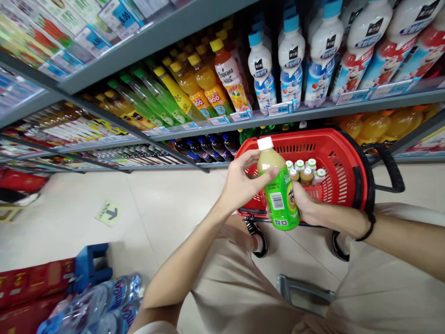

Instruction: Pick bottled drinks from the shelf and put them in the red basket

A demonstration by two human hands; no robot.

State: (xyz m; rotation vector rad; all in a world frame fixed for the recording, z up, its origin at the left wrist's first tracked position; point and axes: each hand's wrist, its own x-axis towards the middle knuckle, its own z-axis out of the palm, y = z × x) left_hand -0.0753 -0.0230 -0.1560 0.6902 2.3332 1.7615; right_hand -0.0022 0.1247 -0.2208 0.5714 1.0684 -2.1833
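Both of my hands hold a juice bottle (280, 195) with a green label, a white cap and pale yellow liquid. It is tilted, cap up, above the near rim of a red shopping basket (344, 153). My left hand (241, 183) grips its upper part, thumb across the neck. My right hand (306, 204) wraps the lower part from behind. Several small bottles (306, 171) with white and green caps stand inside the basket.
Shelves of drinks run across the top: orange juice bottles (208, 83), white milk-drink bottles (292, 60), dark cola bottles (208, 148) lower down. A blue crate (92, 266) and water bottles (104, 301) lie at lower left. My knees and shoes are below.
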